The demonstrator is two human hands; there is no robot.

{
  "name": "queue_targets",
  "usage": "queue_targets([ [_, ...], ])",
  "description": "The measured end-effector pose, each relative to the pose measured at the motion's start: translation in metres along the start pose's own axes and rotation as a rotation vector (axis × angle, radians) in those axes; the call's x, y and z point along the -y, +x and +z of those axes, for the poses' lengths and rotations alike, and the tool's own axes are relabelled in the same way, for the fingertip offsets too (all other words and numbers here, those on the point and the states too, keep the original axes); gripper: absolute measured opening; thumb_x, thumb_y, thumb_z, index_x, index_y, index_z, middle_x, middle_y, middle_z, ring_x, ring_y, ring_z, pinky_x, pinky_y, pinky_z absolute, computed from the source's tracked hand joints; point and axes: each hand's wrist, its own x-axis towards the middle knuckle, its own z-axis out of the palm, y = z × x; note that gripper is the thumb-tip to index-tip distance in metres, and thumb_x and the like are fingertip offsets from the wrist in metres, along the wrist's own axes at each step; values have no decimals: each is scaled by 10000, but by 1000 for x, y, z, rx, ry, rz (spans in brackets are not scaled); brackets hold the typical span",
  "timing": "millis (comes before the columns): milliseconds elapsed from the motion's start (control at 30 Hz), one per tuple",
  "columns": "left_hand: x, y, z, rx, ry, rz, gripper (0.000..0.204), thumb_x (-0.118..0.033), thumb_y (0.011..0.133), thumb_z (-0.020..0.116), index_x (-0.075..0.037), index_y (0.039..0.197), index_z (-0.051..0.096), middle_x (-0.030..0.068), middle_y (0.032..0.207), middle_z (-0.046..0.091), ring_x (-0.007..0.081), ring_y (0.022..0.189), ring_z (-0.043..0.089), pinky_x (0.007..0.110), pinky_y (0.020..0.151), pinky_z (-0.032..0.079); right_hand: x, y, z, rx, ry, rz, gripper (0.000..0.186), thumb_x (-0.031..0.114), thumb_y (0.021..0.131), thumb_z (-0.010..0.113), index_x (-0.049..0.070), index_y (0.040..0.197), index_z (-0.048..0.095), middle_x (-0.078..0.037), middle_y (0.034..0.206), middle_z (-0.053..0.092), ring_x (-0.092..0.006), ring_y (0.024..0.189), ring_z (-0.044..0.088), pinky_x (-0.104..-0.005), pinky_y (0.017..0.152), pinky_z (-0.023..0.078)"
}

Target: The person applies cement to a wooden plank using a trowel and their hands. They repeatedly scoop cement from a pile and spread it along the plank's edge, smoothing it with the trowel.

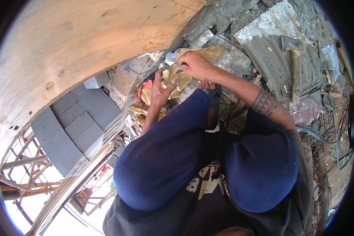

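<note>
Crumpled brown paper [183, 80] lies in front of my feet, beside a large plywood panel. My right hand [196, 65] reaches across from the right with bent fingers and pinches a strip of this paper. My left hand [160, 91] is at the paper's left side, thumb and fingers spread apart. It looks to hold nothing, though the paper comes close behind its fingers. Some red material [137, 97] shows just left of that hand. My toes [205, 84] appear beneath my right wrist.
The plywood panel [106, 31] fills the upper left. Grey blocks [76, 118] are stacked below it. A hatchet-like tool [295, 69] with a wooden handle rests on a cement-smeared corrugated sheet [269, 51] at right. Rubble and cords surround me; wooden poles [25, 162] stand lower left.
</note>
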Motion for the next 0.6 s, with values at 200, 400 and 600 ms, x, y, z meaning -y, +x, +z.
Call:
queue_targets([
  [200,16,-2,17,-39,-252,-212,677,-103,860,842,11,1421,481,184,1258,692,240,1175,667,378,1011,525,9,-2,-12,-94,46,-44,187,109,878,677,-12,1009,735,-268,964,712,-451,919,687,-502,822,532],
  [400,27,-4,16,-79,-195,-158,556,-125,864,842,35,1331,587,185,1215,729,262,1123,703,386,994,538,15,-13,-21,-235,173,-13,187,101,893,665,-19,1029,710,-250,928,703,-381,736,665,-444,740,536],
  [600,14,-1,18,-91,89,18,409,-193,862,827,9,1200,716,204,1158,747,329,1088,719,417,971,548,0,-26,-22,-307,440,178,200,132,1014,673,-40,1117,671,-31,885,700,-54,708,600,-271,614,488],
])
